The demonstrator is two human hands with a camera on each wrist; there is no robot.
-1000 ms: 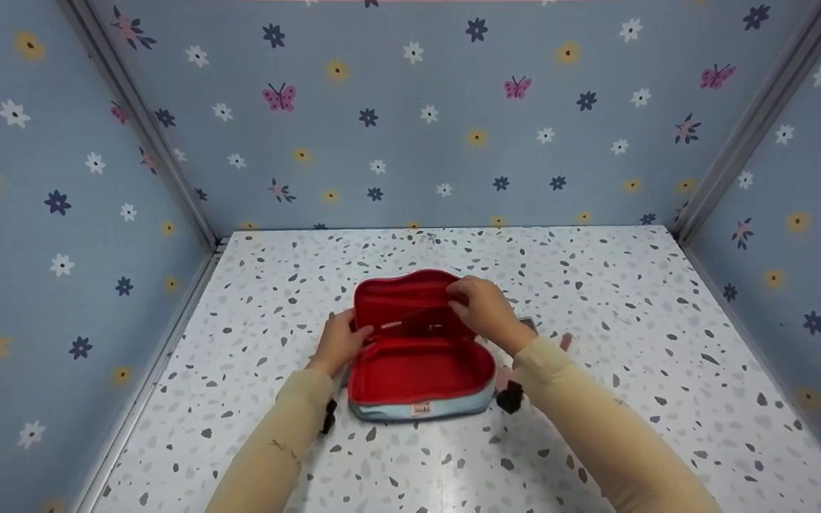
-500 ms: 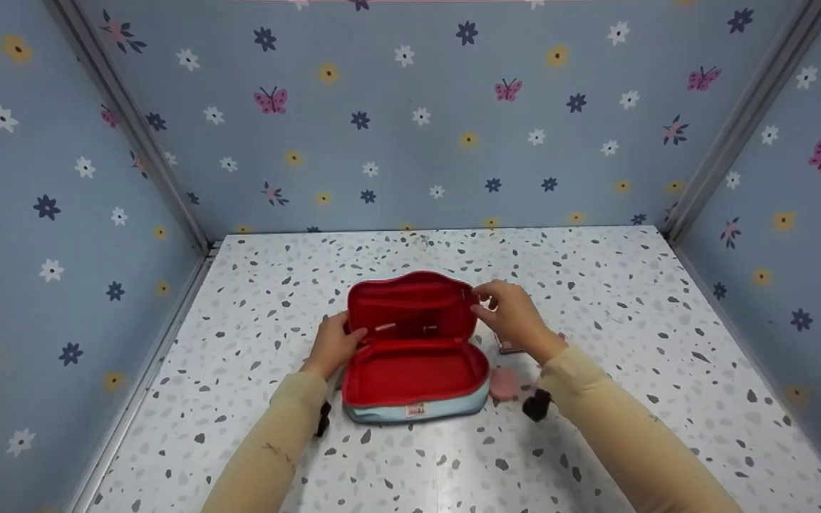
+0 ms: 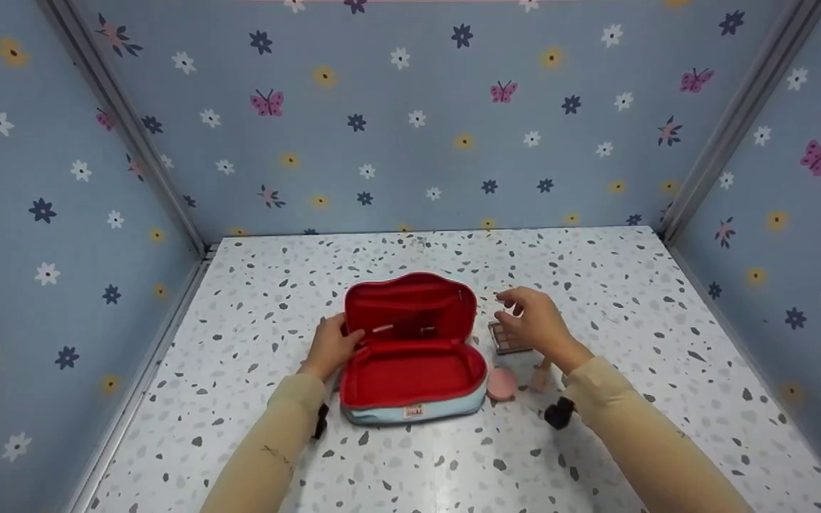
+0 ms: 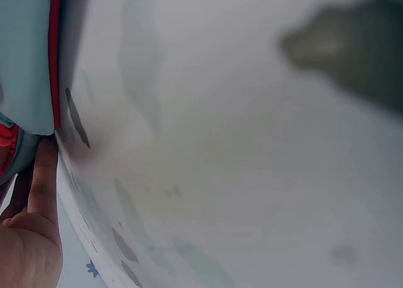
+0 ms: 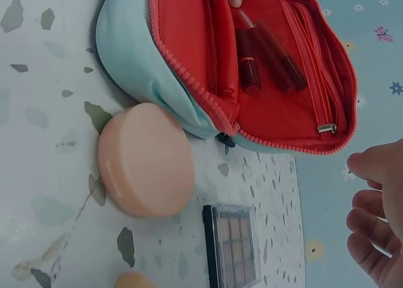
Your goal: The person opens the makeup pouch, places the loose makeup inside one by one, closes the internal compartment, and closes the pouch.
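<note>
Flowered blue wall (image 3: 410,153) filled the upper frame; speckled white table (image 3: 610,285) lay below it. Pouch (image 3: 414,377), light blue outside and red inside, stood unzipped on the table just below frame center, lid raised at the back. Behind the lid's mesh, right wrist view: slim tubes (image 5: 283,61), beside the hinge. Zipper pull (image 5: 327,128) hung at the lid's pocket.

Left hand (image 3: 331,348) pinched the pouch's left side near the hinge, thumb inside, fingers behind. Right hand (image 3: 535,324) was clear of the pouch, to the right of the lid, fingers loosely bent, thumb spread from them. Close by it, right of center: palette (image 3: 510,340), flat on the table. Pink compact (image 3: 502,385) sat just beside the pouch's lower right corner; right of that, a beige item (image 3: 540,377), too small to identify. Cream sleeves (image 3: 631,427) ran to the bottom edge.
</note>
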